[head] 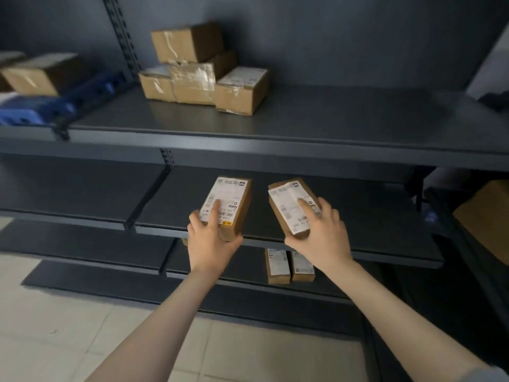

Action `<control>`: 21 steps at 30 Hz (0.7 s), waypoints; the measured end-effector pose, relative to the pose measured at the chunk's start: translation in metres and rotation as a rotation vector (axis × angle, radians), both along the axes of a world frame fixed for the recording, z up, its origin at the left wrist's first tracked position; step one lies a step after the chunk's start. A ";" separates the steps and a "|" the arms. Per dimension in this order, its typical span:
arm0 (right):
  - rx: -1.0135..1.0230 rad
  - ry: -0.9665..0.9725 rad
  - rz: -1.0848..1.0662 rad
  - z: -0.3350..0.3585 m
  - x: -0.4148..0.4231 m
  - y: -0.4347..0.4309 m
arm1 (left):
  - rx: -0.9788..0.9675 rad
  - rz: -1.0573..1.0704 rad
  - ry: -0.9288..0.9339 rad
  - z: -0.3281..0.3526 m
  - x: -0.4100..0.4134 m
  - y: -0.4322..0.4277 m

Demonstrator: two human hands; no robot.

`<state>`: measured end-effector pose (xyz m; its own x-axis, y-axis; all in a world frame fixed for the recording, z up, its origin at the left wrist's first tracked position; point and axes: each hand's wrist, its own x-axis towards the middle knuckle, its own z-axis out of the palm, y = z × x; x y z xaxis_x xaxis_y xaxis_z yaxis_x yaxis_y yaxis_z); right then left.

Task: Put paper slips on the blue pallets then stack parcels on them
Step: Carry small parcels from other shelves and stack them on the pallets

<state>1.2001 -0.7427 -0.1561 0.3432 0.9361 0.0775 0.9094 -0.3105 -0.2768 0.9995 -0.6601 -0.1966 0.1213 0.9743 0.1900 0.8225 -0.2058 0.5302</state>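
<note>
My left hand (212, 238) grips a small brown parcel (234, 199) with a white label, its index finger lying on the label. My right hand (319, 232) grips a second labelled parcel (286, 199) the same way, tilted a little to the left. Both parcels are held above the front of the middle shelf (371, 230). A blue pallet (55, 103) lies at the far left of the top shelf with a cardboard box (35, 75) on it. No paper slip is in view.
A pile of several cardboard parcels (203, 70) stands at the back of the dark top shelf (330, 117). Two small labelled parcels (289, 266) lie side by side on the lower shelf. A brown carton (487, 216) sits at the right edge. Pale floor tiles (82, 326) lie below.
</note>
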 end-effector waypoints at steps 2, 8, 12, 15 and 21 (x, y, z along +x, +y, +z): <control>0.009 0.001 0.066 0.021 -0.015 0.001 | 0.024 0.055 0.004 0.019 -0.023 -0.011; 0.087 0.019 0.292 0.080 -0.082 0.012 | 0.073 0.217 -0.038 0.087 -0.099 -0.032; 0.106 -0.010 0.416 0.115 -0.120 0.018 | 0.163 0.306 -0.042 0.129 -0.148 -0.039; 0.133 -0.029 0.486 0.137 -0.148 0.020 | 0.188 0.366 -0.056 0.151 -0.179 -0.046; 0.224 -0.042 0.546 0.190 -0.213 0.031 | 0.225 0.473 -0.099 0.188 -0.249 -0.054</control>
